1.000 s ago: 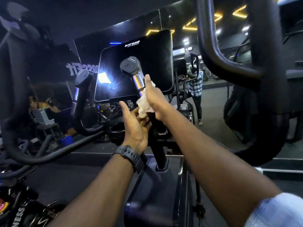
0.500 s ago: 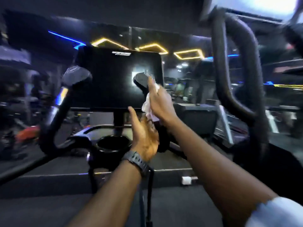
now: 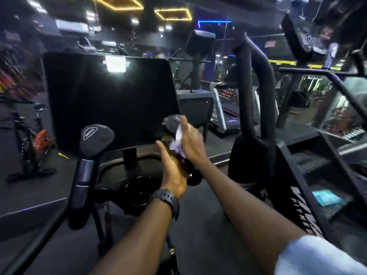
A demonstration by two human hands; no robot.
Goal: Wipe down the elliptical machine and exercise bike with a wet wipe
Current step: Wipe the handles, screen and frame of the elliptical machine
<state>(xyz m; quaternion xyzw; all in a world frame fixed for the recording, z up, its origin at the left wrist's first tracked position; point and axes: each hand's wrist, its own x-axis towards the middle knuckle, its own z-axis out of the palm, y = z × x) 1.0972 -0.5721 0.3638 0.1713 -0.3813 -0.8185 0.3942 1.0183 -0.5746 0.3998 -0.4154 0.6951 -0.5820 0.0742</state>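
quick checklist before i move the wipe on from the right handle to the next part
1. Wipe in hand: ok. The right hand presses the wet wipe against the right handle.
2. Handle steadied: ok. The left hand holds the same handle lower down.
3. Whole right handle covered: cannot tell; the hands hide its shaft.
4. Left handle reachable: ok. It stands free, nothing on it.
5. Screen wiped: cannot tell; only glare shows.
6. Wipe still wet: cannot tell.
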